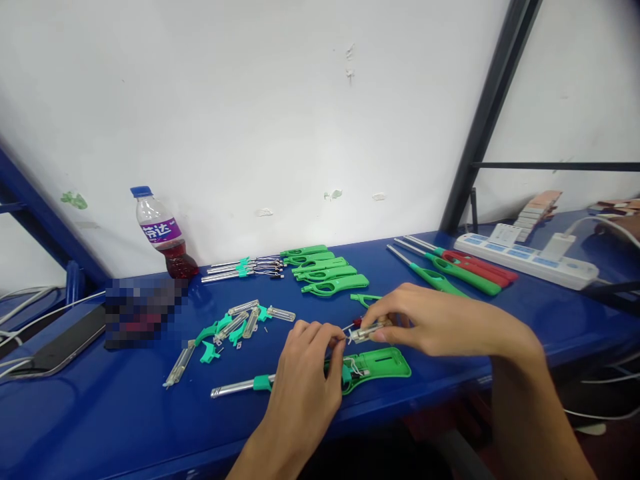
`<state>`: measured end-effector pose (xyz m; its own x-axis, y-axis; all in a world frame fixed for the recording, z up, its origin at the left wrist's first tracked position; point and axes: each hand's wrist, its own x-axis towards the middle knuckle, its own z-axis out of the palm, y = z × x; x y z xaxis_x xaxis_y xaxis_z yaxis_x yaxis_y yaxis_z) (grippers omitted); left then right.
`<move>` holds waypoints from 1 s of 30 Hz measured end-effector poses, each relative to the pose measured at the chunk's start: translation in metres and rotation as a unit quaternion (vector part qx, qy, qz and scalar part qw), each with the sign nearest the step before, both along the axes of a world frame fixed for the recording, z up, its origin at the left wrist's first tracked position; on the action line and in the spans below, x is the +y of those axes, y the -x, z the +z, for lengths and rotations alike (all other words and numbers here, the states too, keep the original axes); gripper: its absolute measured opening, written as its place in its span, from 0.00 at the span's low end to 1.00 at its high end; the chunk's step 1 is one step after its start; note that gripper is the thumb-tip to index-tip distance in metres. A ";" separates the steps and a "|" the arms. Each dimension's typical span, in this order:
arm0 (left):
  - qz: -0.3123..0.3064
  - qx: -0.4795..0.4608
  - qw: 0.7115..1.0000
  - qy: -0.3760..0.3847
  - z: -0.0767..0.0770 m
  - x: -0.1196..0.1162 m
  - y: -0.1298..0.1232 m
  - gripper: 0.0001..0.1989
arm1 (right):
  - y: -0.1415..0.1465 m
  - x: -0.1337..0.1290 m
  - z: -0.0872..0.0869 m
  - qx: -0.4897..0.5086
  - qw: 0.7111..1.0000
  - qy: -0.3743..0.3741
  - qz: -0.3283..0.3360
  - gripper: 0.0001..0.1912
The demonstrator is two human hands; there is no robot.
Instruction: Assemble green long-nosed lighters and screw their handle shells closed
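In my right hand (425, 320) is a clear fuel tank (361, 335), pinched between thumb and fingers. My left hand (310, 367) has its thumb and forefinger together at the tank's left end, by a small white part; what exactly they grip is too small to make out. Below both hands lies an opened green lighter casing (395, 363), with wires inside and a metal tube (235, 388) reaching left. My left hand covers its middle. Just behind the tank, a screwdriver with a red handle (356, 323) is partly hidden.
Loose clear tanks (180, 362) and green triggers (210, 353) are scattered at left. Behind are metal tubes with wires (240, 268) and several green casings (335, 285). Long green and red lighters (465, 270), a power strip (525, 260) and a bottle (165, 233) stand around.
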<state>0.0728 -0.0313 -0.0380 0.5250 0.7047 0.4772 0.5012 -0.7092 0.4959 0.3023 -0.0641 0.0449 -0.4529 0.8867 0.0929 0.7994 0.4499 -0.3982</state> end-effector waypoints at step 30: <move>-0.039 -0.020 0.998 -0.054 -0.009 0.003 0.000 0.09 | 0.003 0.001 0.001 -0.022 0.999 0.036 -0.019 0.14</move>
<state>0.0731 -0.0282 -0.0466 0.5550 0.6054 0.5704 0.4239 -0.7959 0.4323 0.2994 -0.0636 0.0462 -0.4218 0.9066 0.0084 0.8324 0.3910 -0.3927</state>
